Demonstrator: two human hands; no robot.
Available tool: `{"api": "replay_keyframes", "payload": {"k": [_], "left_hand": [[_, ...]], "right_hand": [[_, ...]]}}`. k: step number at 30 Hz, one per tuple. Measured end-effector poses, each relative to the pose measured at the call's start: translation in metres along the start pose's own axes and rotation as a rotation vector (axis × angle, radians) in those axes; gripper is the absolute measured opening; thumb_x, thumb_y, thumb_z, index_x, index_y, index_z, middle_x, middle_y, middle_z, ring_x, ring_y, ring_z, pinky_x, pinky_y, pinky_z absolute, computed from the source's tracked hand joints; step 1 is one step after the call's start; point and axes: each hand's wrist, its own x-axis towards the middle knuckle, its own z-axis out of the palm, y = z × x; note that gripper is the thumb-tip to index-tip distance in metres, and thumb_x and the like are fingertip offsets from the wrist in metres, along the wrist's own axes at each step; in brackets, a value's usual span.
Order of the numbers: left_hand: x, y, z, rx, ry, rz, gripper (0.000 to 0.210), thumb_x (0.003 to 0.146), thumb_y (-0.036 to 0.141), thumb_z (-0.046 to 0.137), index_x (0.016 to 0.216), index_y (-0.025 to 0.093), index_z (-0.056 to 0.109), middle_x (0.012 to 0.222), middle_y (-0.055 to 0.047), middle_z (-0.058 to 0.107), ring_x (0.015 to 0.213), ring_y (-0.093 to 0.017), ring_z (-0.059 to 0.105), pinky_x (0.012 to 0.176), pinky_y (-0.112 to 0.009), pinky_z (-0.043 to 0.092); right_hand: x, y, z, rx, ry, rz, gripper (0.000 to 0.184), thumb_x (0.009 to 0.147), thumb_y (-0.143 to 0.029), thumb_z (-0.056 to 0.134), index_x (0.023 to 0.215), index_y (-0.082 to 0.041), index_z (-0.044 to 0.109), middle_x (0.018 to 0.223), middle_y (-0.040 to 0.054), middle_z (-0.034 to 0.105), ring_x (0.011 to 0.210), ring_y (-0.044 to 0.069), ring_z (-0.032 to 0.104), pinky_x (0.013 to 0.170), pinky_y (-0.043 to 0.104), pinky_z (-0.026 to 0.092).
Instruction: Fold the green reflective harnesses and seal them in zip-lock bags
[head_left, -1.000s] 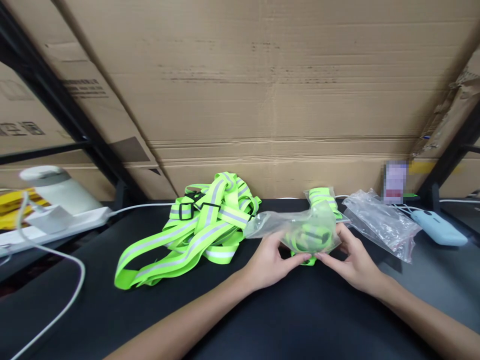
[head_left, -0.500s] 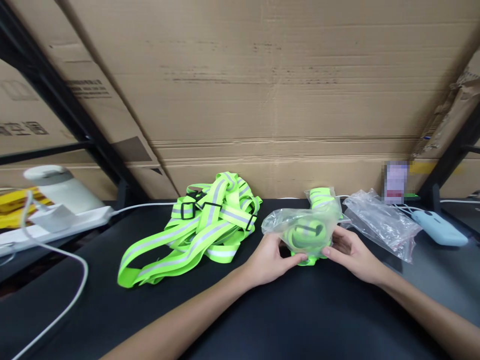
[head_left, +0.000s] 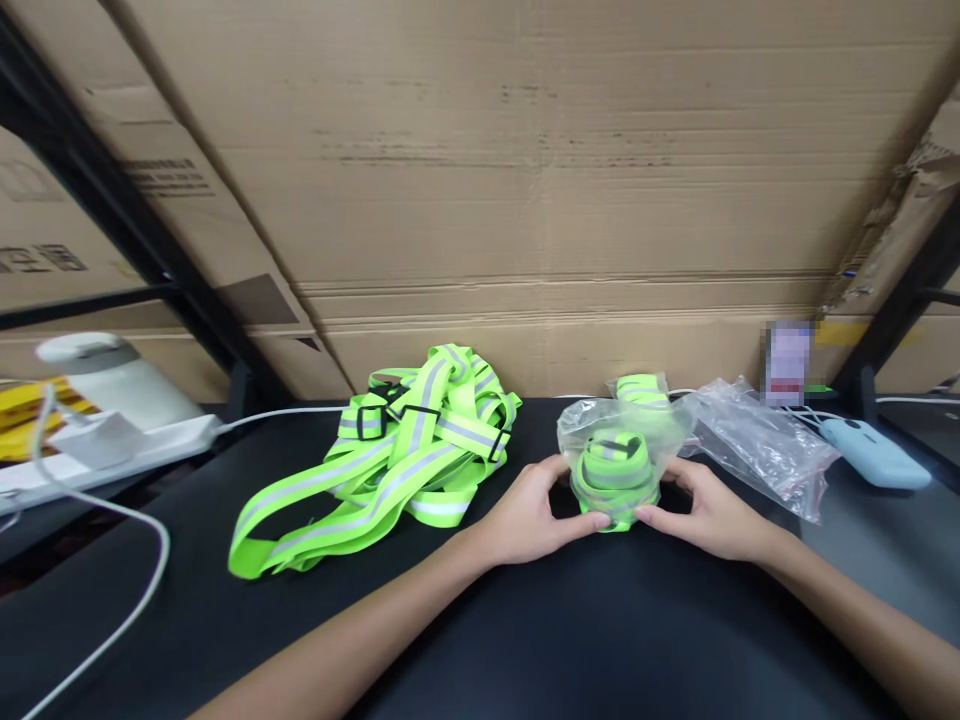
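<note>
A rolled-up neon green reflective strap [head_left: 616, 470] with a grey stripe and a dark buckle sits inside a clear plastic bag [head_left: 581, 425]. My left hand [head_left: 529, 512] grips the bagged roll from the left, thumb at its lower front. On the other side my right hand [head_left: 709, 508] holds it the same way, fingers behind the plastic and partly hidden. The bag's loose upper end stands up behind the roll. Just beyond lies another bagged green roll [head_left: 642, 389], partly covered by the bag.
Tangled green reflective straps [head_left: 420, 440] with black buckles lie to the left. Flat clear bags [head_left: 765, 440] and a light blue device [head_left: 876, 453] are at right. A power strip [head_left: 142, 450], white bottle [head_left: 127, 375] and cable stand far left; cardboard [head_left: 540, 200] walls the back.
The bag's loose end has swung from the left to upright behind the roll. The strap roll now shows more plainly between both hands, which have stayed nearly in place.
</note>
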Motion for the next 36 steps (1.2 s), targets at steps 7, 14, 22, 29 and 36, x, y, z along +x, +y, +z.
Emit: {"api": "replay_keyframes", "payload": {"k": [7,14,22,29,36], "left_hand": [[0.001,-0.011,0.010,-0.255,0.016,-0.076,0.058,0.072,0.035,0.089,0.122,0.017,0.066,0.113,-0.009,0.074,0.098,-0.024,0.072,0.091,-0.039,0.060],[-0.001,0.007,0.025,-0.334,0.153,-0.208,0.036,0.075,0.042,0.086,0.089,0.013,0.072,0.072,0.000,0.064,0.067,-0.015,0.060,0.065,-0.028,0.052],[-0.006,0.012,0.034,-0.303,0.273,-0.181,0.033,0.085,0.046,0.077,0.083,0.016,0.064,0.076,-0.001,0.063,0.073,-0.016,0.061,0.068,-0.027,0.051],[-0.004,0.014,0.035,-0.413,0.307,-0.111,0.028,0.091,0.041,0.072,0.089,0.018,0.057,0.084,0.000,0.060,0.077,-0.014,0.063,0.069,-0.025,0.058],[-0.005,0.012,0.033,-0.364,0.241,-0.007,0.040,0.088,0.022,0.068,0.128,0.024,0.065,0.137,-0.011,0.052,0.116,-0.025,0.064,0.093,-0.037,0.063]], "right_hand": [[0.005,0.005,0.002,0.288,0.030,0.169,0.039,0.096,-0.050,0.066,0.122,-0.021,0.070,0.114,0.0093,0.077,0.098,0.024,0.074,0.093,0.046,0.059],[0.007,0.003,0.012,0.484,0.293,0.274,0.079,0.091,-0.056,0.070,0.152,-0.022,0.033,0.074,-0.0018,0.070,0.056,0.015,0.063,0.055,0.029,0.055],[-0.001,0.002,0.017,0.114,0.240,0.193,0.048,0.103,-0.058,0.047,0.135,-0.025,0.059,0.084,0.0025,0.063,0.062,0.015,0.057,0.052,0.028,0.052],[-0.002,-0.004,0.023,-0.004,0.186,0.149,0.049,0.091,-0.054,0.070,0.129,-0.024,0.067,0.115,0.0088,0.060,0.085,0.020,0.063,0.061,0.029,0.055],[-0.003,0.002,0.021,0.020,0.229,0.166,0.046,0.098,-0.049,0.062,0.136,-0.027,0.049,0.112,0.0063,0.073,0.075,0.018,0.066,0.070,0.034,0.055]]}}
